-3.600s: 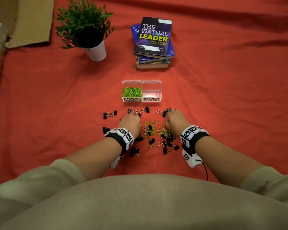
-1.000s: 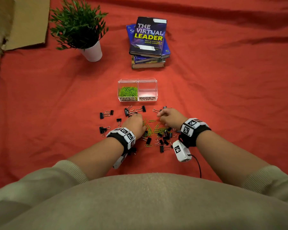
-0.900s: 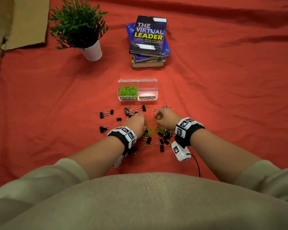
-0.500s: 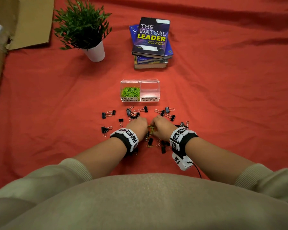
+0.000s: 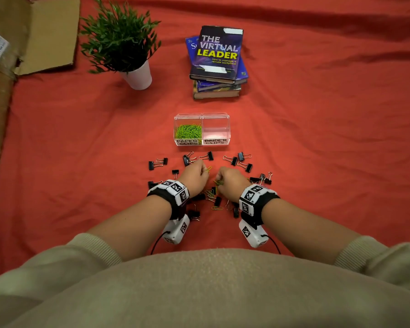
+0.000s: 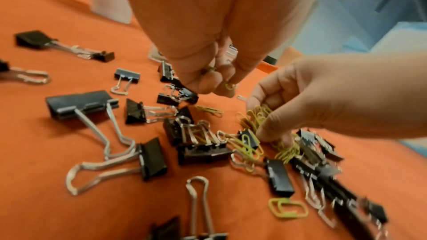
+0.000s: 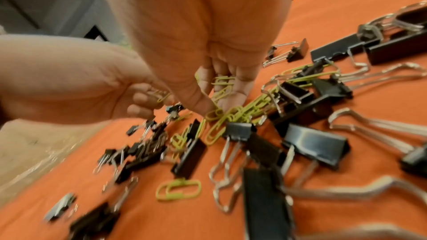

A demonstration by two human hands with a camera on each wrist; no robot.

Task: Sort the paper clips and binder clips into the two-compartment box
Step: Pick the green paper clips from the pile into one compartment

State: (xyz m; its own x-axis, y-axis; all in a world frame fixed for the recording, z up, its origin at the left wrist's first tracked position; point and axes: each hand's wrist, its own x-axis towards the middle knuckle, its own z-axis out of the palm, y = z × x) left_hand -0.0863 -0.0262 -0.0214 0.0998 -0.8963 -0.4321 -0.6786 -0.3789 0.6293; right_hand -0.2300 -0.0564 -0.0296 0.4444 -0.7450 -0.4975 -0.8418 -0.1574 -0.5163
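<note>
A clear two-compartment box [image 5: 226, 119] stands on the red cloth. Its left half, labelled PAPER CLIPS, holds green paper clips [image 5: 188, 131]; its right half, labelled BINDER CLIPS, is bare. Black binder clips [image 5: 233, 160] and green paper clips [image 5: 217, 207] lie mixed in front of it. My left hand [image 5: 205, 170] hovers over the pile, its curled fingers holding a few green paper clips [image 6: 229, 86]. My right hand [image 5: 219, 180] reaches down into the pile and pinches a bunch of green paper clips [image 6: 256, 116] between thumb and fingers [image 7: 221, 98].
A potted plant [image 5: 137, 74] stands at the back left and a stack of books [image 5: 217, 60] behind the box. Cardboard [image 5: 40, 34] lines the left edge. Binder clips [image 5: 158, 163] lie spread left and right of my hands.
Both hands have drawn together at the middle of the pile. My right hand came back from the far binder clips and closed on green paper clips; my left holds its clips slightly higher.
</note>
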